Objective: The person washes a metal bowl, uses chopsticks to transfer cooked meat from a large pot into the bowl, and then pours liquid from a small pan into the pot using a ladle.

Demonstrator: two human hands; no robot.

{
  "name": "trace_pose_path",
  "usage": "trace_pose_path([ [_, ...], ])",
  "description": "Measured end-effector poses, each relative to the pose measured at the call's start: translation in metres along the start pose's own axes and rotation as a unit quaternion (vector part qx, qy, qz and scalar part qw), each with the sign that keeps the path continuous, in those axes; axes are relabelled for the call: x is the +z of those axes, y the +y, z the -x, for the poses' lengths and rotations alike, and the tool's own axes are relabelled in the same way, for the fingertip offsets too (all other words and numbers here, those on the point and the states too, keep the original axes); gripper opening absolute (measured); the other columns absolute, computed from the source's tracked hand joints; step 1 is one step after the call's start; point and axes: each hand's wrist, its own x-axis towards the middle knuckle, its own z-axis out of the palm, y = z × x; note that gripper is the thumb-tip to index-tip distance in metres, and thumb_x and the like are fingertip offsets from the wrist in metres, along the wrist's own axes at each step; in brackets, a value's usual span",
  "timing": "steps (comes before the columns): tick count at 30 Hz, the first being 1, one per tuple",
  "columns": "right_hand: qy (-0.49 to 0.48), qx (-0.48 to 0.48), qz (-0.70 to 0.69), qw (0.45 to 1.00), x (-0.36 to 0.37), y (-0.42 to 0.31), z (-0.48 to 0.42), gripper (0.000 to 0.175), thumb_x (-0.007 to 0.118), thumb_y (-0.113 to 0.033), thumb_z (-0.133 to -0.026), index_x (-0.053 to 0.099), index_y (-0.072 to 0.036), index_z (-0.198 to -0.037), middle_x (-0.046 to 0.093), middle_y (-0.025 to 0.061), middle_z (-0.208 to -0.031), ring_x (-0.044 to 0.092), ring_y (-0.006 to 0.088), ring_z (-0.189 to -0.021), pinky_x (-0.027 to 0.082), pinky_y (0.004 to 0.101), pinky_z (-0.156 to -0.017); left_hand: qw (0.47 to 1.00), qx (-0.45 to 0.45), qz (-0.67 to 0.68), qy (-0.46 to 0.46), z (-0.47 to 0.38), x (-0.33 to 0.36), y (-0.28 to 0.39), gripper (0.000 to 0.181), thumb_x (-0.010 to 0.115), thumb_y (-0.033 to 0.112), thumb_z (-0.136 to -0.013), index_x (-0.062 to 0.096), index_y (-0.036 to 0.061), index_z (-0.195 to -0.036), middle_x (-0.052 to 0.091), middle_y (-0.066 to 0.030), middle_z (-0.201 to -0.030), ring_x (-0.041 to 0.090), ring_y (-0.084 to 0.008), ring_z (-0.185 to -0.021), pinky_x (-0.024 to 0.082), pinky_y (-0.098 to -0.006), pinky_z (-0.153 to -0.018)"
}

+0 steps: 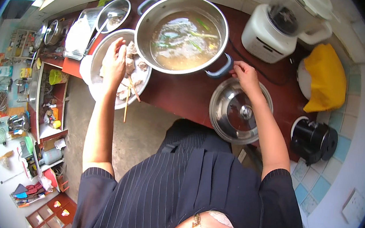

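A large steel pot [177,67] holds cloudy broth [176,43] with green scallion pieces and several pale bits floating in it. To its left is a steel basin [142,89] of cooked-looking meat chunks [129,65]; a pair of wooden chopsticks [127,103] rests over its near rim. My left hand [115,62] hovers above the basin with fingers apart, holding nothing visible. My right hand [247,75] has curled fingers beside the pot's blue-grey right handle [221,68]; whether they touch is unclear. Partly below my right forearm lies a steel lid with a glass centre [228,110].
A white blender [270,39] stands behind right, with a dark cord along the counter [178,93]. A yellow cloth [328,79] and a black appliance [313,137] sit at the right. A strainer or bowl [114,11] and a clear container [80,36] stand behind the basin.
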Motion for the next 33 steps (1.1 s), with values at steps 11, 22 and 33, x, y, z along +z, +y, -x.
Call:
trace_pose_path([
  [11, -0.029, 0.005, -0.012, 0.999, 0.030, 0.022, -0.218, 0.028, 0.060, -0.019, -0.091, 0.065, -0.002, -0.113, 0.069, 0.0174, -0.107, 0.067, 0.0296, -0.091, 0.052, 0.0373, -0.084, 0.984, 0.044, -0.145, -0.090, -0.195, 0.082, -0.022, 0.043, 0.049, 0.038, -0.099, 0.055, 0.0074, -0.128, 0.065, -0.0180, -0.107, 0.064, -0.0292, -0.093, 0.048, -0.0383, -0.085],
  [22, -0.040, 0.013, 0.081, 0.996, 0.038, 0.028, -0.261, 0.028, 0.060, -0.020, -0.091, 0.066, -0.002, -0.112, 0.069, 0.0176, -0.105, 0.068, 0.0303, -0.091, 0.052, 0.0379, -0.084, 0.990, 0.001, -0.001, -0.143, -0.199, 0.081, -0.021, 0.032, 0.051, 0.033, -0.100, 0.056, 0.0071, -0.118, 0.062, -0.0134, -0.080, 0.060, -0.0231, -0.075, 0.048, -0.0370, -0.072],
  [33, -0.028, -0.007, 0.145, 0.989, 0.034, 0.011, -0.281, 0.028, 0.059, -0.021, -0.091, 0.066, -0.002, -0.111, 0.070, 0.0178, -0.104, 0.068, 0.0309, -0.091, 0.052, 0.0386, -0.083, 0.983, 0.015, 0.061, -0.171, -0.205, 0.079, -0.025, 0.030, 0.053, 0.031, -0.100, 0.057, 0.0044, -0.114, 0.056, -0.0044, -0.069, 0.052, -0.0128, -0.064, 0.044, -0.0313, -0.061],
])
